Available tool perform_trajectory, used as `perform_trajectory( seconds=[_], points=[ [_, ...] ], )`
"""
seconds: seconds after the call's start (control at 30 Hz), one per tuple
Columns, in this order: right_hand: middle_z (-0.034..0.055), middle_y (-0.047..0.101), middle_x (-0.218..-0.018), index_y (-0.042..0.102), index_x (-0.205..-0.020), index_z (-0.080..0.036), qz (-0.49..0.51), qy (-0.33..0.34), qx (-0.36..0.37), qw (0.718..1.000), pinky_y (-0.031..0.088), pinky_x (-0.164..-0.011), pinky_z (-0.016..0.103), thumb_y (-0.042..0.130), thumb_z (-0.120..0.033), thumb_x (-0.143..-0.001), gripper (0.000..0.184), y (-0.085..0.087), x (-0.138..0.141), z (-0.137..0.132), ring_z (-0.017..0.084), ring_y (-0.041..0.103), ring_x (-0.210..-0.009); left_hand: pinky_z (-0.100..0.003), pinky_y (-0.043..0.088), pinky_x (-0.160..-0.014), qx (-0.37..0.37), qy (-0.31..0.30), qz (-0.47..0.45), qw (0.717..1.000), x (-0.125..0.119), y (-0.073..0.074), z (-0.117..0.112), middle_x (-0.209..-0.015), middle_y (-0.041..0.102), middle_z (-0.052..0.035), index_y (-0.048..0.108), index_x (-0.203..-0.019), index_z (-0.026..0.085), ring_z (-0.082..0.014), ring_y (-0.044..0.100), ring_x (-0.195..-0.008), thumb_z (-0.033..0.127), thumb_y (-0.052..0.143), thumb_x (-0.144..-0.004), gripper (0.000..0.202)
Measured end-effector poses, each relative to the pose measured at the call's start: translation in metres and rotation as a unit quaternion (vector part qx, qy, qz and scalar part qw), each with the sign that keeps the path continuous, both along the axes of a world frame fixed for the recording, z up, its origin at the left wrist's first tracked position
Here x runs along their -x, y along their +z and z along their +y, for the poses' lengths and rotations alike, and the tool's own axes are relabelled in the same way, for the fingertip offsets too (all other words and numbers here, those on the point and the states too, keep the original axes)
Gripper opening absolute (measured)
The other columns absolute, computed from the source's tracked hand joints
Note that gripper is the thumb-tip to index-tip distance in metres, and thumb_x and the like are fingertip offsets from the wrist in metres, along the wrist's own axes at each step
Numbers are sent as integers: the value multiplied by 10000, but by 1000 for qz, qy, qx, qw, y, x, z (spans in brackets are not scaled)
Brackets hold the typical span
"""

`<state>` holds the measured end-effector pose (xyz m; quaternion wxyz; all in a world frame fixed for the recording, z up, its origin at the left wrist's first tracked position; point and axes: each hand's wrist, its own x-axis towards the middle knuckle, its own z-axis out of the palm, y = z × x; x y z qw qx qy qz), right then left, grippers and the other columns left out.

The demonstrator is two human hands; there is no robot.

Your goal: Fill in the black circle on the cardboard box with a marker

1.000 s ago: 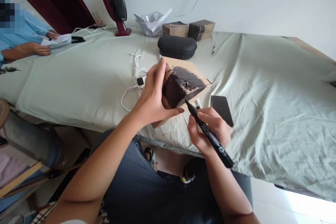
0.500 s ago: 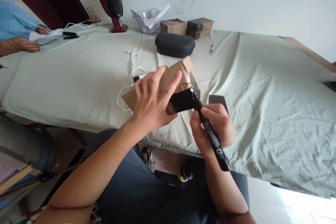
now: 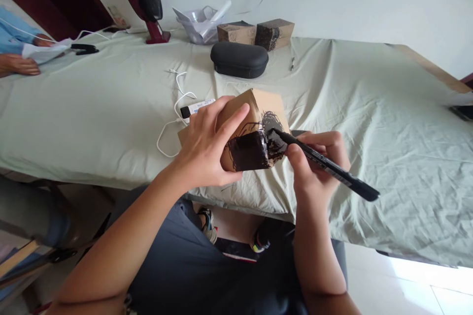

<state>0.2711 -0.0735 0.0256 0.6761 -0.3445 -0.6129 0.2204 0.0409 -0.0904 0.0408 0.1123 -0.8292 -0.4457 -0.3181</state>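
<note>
My left hand [image 3: 207,145] grips a brown cardboard box [image 3: 236,108] from its left side, thumb beneath and fingers over the top. Black ink covers a patch on the box's front face and wraps the corner onto the right face, where the scribble is looser. In my right hand [image 3: 320,165] is a black marker pen [image 3: 328,165], held slantwise with its tip against the inked right face. A dark flat object lies partly hidden behind my right hand. Behind my left hand, a white device with a black end [image 3: 195,108] rests on the cloth.
A black zip case [image 3: 239,60] stands beyond the box. Behind it are two cardboard boxes [image 3: 275,34] with black scribbles and a clear plastic basket [image 3: 199,27]. A fan [image 3: 157,34] stands further left. Another person's hand [image 3: 18,65] holds white material at far left.
The box has turned so its right face shows more. My right hand has shifted right, and the marker has swung flatter, its tip moving from the front corner onto the right face.
</note>
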Motion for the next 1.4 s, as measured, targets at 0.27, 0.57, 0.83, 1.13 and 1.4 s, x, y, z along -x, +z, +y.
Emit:
perform_trajectory(
  seconds=[0.27,0.57,0.83,1.13,1.4],
  points=[
    [-60,540,-612,561,-779,-224,98,104,37,989,361,-494,259,648,-134,-784,125,-1,-13,10,105,460,-481,-738,321,-1263,-4,-19,-42,999,9,-3,9,-1698,298,-206,134,-1729,304,-552,336,-1551,556,937,-671,1352],
    [-55,490,-641,558,-879,-248,43,3,-136,990,371,-514,288,669,-196,-887,123,-15,3,8,120,438,-507,-677,294,-1327,-9,-111,-148,983,19,-11,24,-1684,249,-185,56,-1751,245,-459,286,-1586,674,873,-746,1364],
    [-51,471,-687,563,-985,-237,-24,63,-232,970,446,-496,259,619,-86,-891,187,-18,39,-9,114,469,-515,-691,353,-1304,30,-108,-218,970,16,-22,29,-1701,283,-166,79,-1742,350,-487,322,-1592,781,889,-681,1403],
    [21,683,-828,617,-1105,-225,-72,74,-263,959,578,-588,271,576,-166,-1016,115,-26,47,-28,142,667,-645,-629,486,-1220,94,-130,-269,950,24,-44,41,-1701,276,-177,-50,-1732,400,-451,406,-1552,684,917,-723,1426],
    [-15,649,-696,643,-1157,-291,-17,-90,-197,976,621,-744,401,555,-228,-1038,161,-36,9,1,221,742,-765,-506,555,-1170,46,-127,-325,936,47,-50,69,-1715,322,-186,-3,-1712,419,-367,436,-1581,709,850,-784,1294]
  ],
)
